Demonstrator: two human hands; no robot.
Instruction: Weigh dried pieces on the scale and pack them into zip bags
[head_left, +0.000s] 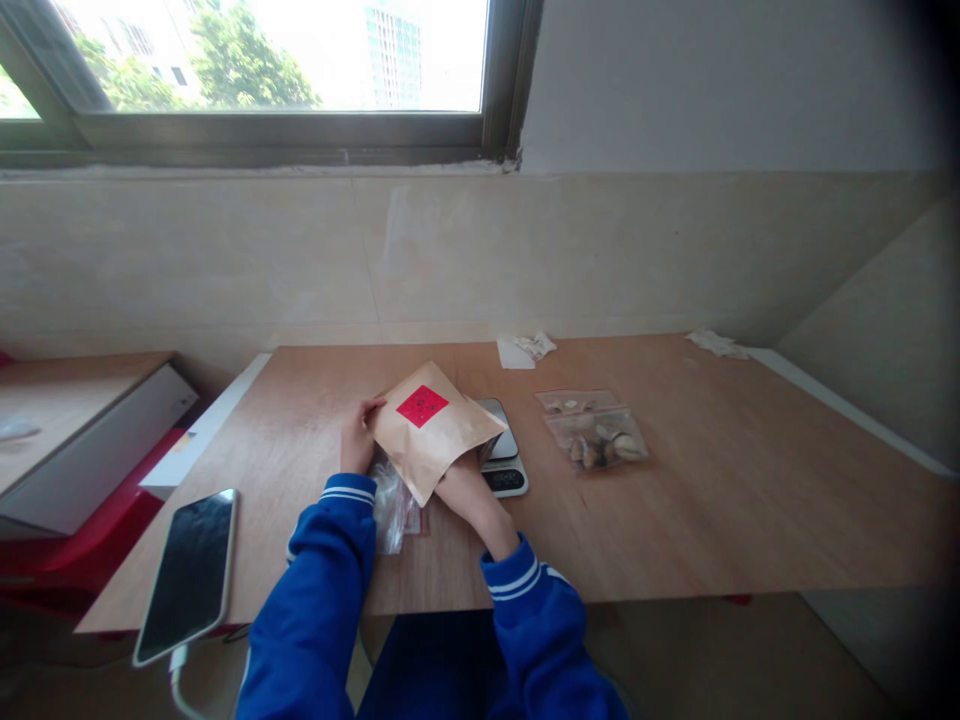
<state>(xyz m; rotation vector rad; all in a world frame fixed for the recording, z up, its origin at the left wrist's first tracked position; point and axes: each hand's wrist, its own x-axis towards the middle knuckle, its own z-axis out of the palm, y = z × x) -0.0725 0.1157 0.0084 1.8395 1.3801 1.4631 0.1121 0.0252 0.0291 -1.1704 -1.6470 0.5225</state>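
At the far left a second wooden surface [67,400] sits beside the table, with something red [90,540] below it. On the near left corner of the wooden table [750,500] a phone [189,572] lies face up, its dark screen blank, with a white cable [180,680] running off its near end.

Right of the phone come the two blue sleeves with white-striped cuffs. The left hand [358,438] grips the left edge of a brown paper bag [431,430], fingers curled over its far corner. The bag is held tilted just above the table, near its middle, and bears a red square label [422,405] on its upper face. Under the bag, touching the table, lies a crumpled clear plastic bag [394,505] between the two wrists.

The right hand [469,492] is under the near right part of the paper bag, holding it from below; its fingers are hidden by the paper, so the exact grip cannot be told.

Just behind the paper bag on the right sits a small kitchen scale [504,462], partly covered by it. Further right, well apart from the hands, two clear zip bags [596,430] lie flat, holding small pale and brown pieces. At the far edge rest a scrap of white paper [525,349] and, far right, another crumpled white piece [716,343]. A window [262,60] runs above the tiled wall.
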